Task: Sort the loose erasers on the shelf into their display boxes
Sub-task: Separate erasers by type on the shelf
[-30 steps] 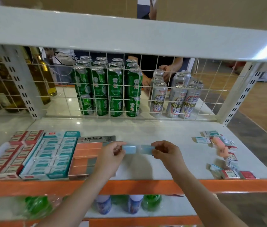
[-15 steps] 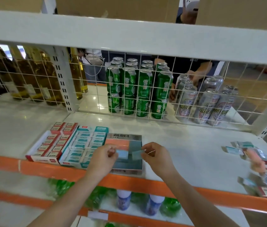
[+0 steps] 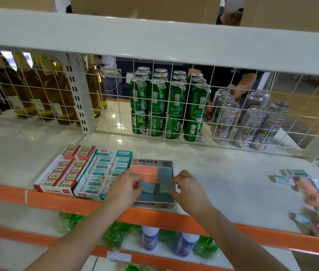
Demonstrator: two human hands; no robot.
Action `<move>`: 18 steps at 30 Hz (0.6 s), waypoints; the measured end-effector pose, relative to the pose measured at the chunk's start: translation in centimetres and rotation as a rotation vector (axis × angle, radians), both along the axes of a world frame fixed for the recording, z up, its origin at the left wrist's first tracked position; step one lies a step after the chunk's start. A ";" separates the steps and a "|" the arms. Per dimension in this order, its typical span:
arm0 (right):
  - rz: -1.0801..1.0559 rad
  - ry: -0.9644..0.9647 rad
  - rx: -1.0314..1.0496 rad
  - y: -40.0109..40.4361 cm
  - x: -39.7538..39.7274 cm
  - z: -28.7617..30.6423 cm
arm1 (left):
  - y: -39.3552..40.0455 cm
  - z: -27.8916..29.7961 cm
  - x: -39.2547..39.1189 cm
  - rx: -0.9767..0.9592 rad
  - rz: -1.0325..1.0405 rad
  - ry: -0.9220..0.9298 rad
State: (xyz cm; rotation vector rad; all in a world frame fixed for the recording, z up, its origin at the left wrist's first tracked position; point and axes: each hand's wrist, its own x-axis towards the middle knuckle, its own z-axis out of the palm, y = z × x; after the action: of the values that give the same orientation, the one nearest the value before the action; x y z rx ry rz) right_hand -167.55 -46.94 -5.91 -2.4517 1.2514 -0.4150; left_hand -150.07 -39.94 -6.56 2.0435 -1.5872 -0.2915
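Note:
My left hand (image 3: 124, 189) pinches a blue-grey eraser (image 3: 147, 187) and my right hand (image 3: 188, 187) pinches a second blue-grey eraser (image 3: 166, 188). Both erasers hover just over the blue side of the grey display box (image 3: 151, 162), which holds orange erasers on its left half and blue ones on its right. Left of it stand a teal-and-white eraser box (image 3: 103, 169) and a red-and-white eraser box (image 3: 64, 171), both filled. A pile of loose erasers (image 3: 309, 188) lies at the shelf's right end, blurred.
The white shelf (image 3: 223, 178) has an orange front lip (image 3: 154, 216). A wire grid (image 3: 154, 106) backs it, with green cans (image 3: 166, 102), silver cans (image 3: 250, 120) and bottles (image 3: 43, 90) behind. A person's hand (image 3: 234, 92) touches the silver cans. Bottles stand on the shelf below.
Both hands carried the two blue-grey erasers leftward from the bare middle of the shelf to above the grey display box, and lowered them toward its blue side. My view swung left.

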 end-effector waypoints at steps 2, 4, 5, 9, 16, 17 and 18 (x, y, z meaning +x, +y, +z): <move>0.023 0.043 -0.020 -0.1 0.3 0.2 | 0.1 0.2 0.2 0.028 -0.064 -0.054; 0.031 0.069 -0.030 -0.2 0.5 0.2 | 0.2 0.4 0.3 0.041 -0.103 -0.084; 0.033 0.078 -0.028 -0.2 0.6 0.3 | 0.2 0.4 0.4 0.041 -0.115 -0.099; 0.047 0.103 -0.024 -0.5 1.0 0.4 | -0.2 0.4 0.1 0.042 -0.139 -0.197; 0.050 0.076 -0.013 -0.5 0.8 0.1 | -0.6 0.6 -0.1 0.063 -0.156 -0.215; 0.050 0.063 -0.004 -0.5 0.7 0.1 | -0.6 0.7 -0.2 0.063 -0.156 -0.221; 0.046 0.045 0.009 -0.5 0.5 0.1 | -0.6 0.8 -0.4 0.062 -0.155 -0.222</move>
State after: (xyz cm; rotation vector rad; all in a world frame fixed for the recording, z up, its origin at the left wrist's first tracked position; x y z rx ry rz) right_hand -167.04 -47.48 -5.78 -2.4903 1.2092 -0.3424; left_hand -150.43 -40.54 -5.78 2.0619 -1.8969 -0.1765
